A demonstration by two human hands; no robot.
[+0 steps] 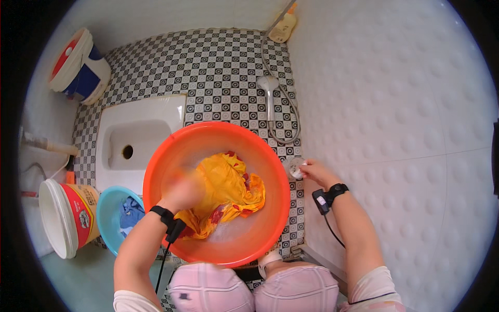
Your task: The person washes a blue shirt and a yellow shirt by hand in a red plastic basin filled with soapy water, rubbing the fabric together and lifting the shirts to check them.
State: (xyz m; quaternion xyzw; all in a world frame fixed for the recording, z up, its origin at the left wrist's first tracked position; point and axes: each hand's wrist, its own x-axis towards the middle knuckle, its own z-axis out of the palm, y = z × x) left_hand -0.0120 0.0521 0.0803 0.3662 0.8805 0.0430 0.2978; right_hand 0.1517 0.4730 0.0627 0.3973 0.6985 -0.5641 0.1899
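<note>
A large orange basin (278, 156) sits in front of my knees. Inside it lies a bunched yellow cloth (223, 179) with red patches, wet-looking, in a little cloudy water. My left hand (183, 192) is over the basin's left side, at the cloth's edge; motion smears its fingers. To the right of the basin, my right hand (316, 172) reaches down by the wall. Its fingers are closed at the rim of a small clear round container (295, 162) with something white in it. Whether they grip the container or the white stuff is unclear.
A white squat toilet (176, 112) adjoins the basin's upper left. At left stand a light-blue tub (106, 221) with blue cloth, an open white bucket (52, 218) and a lidded bucket (99, 73). A shower head (268, 86) with hose and a bottle (283, 28) lie along the right wall.
</note>
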